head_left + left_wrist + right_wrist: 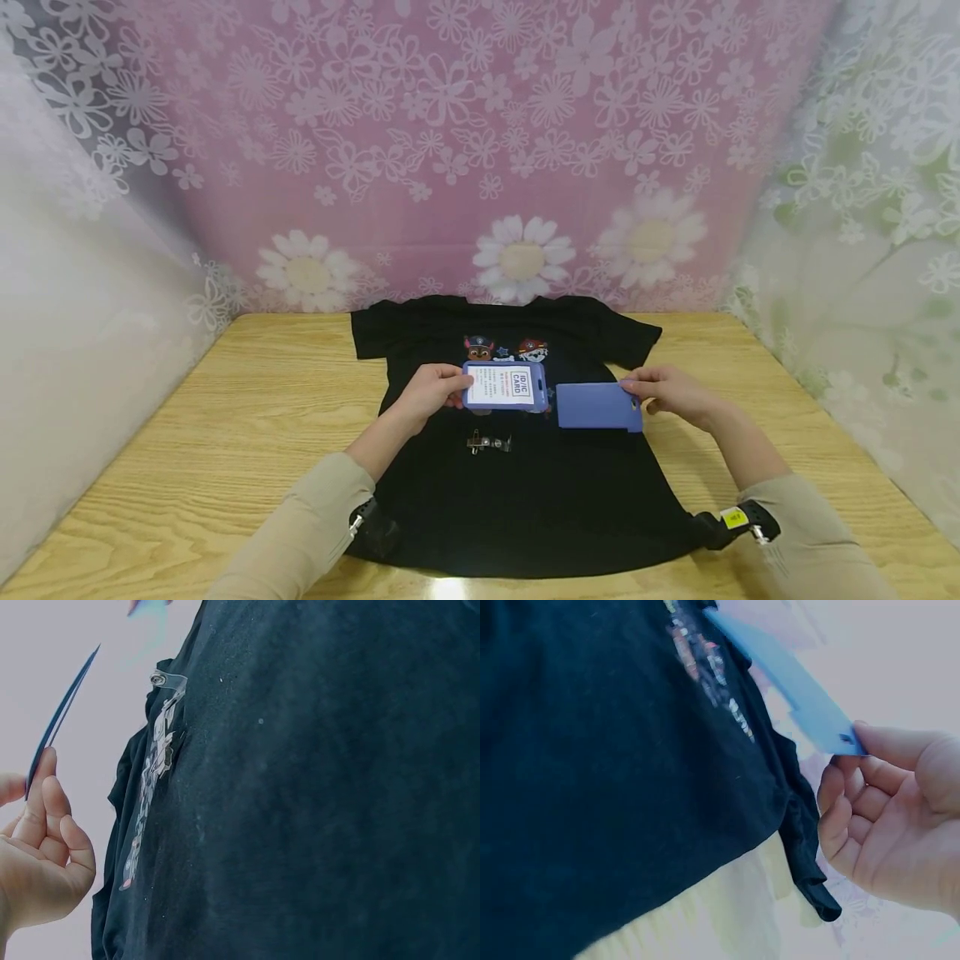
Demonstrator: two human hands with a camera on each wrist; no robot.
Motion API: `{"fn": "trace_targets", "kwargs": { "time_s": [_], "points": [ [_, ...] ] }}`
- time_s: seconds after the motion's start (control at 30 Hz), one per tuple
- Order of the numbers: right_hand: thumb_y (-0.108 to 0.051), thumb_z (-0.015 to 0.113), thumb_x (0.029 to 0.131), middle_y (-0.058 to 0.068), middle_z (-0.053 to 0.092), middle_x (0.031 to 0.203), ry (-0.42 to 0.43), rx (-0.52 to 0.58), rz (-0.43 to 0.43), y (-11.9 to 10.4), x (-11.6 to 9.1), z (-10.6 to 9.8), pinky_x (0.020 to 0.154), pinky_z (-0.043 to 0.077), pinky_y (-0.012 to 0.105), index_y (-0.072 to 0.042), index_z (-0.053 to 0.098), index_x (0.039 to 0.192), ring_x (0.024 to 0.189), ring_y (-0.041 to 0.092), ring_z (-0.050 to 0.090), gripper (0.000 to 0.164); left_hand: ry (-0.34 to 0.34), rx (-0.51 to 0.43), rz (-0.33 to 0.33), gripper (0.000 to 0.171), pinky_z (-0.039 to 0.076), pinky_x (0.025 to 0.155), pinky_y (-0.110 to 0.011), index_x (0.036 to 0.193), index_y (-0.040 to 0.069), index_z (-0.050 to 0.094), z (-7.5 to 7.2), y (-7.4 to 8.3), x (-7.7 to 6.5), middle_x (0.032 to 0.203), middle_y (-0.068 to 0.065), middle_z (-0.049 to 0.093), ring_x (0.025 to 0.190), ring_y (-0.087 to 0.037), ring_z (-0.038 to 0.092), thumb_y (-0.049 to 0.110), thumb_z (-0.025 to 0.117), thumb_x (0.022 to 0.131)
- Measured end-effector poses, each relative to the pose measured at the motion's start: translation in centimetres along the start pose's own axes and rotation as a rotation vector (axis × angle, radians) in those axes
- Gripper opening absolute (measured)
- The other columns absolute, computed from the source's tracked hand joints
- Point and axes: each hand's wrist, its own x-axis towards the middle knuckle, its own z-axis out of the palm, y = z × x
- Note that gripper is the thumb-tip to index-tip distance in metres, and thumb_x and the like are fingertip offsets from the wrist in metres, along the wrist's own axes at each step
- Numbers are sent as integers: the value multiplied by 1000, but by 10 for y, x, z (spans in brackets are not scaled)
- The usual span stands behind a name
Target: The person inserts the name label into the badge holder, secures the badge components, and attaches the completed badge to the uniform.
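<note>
My left hand point(429, 395) pinches the left end of a blue card holder point(543, 392), with a white printed "ID/IC CARD" insert point(497, 386) facing up. A plain blue holder cover point(595, 407) is in my right hand point(672, 395), pinched at its right end between thumb and fingers. Both pieces are above a black T-shirt point(517, 508), side by side with a small gap. On the shirt, below the card holder, lies a metal badge clip point(489, 443) with a pin and a clear strap. From the left wrist, the holder point(60, 720) shows edge-on.
The T-shirt lies spread on a wooden table point(247, 433), cartoon dog print point(480, 347) near its neck. A pink flowered curtain point(480, 150) hangs behind the table, with pale cloths at both sides. Each wrist wears a black strap.
</note>
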Motion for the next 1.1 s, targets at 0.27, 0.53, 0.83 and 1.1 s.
{"fn": "trace_targets", "kwargs": {
  "time_s": [0.27,0.53,0.83,1.1],
  "points": [
    [-24,47,98,-1,58,81,5,197,-15,-12,1,-3,74,45,31,-6,58,97,76,14,55,22,-3,-4,5,18,45,66,-31,91,-4,66,0,-1,1,77,-6,63,63,-15,54,12,59,89],
    [-23,48,97,-2,61,86,-62,271,-67,-20,12,3,76,45,30,-10,62,98,80,13,58,19,1,15,-7,18,45,66,-31,92,-7,65,0,1,0,77,-5,63,63,-15,54,10,58,90],
    [-19,51,96,-1,57,77,29,252,51,-28,23,16,70,42,28,-9,63,91,71,12,52,16,-19,-8,2,17,45,67,-33,90,-4,66,2,5,-5,75,-5,63,62,-14,54,11,59,90],
    [-19,53,95,0,54,73,62,241,71,-26,25,19,65,39,26,-9,66,91,67,12,48,17,-18,-9,-6,18,46,69,-36,92,-4,66,2,-2,-1,77,-5,64,63,-15,54,12,59,90]
  ]
}}
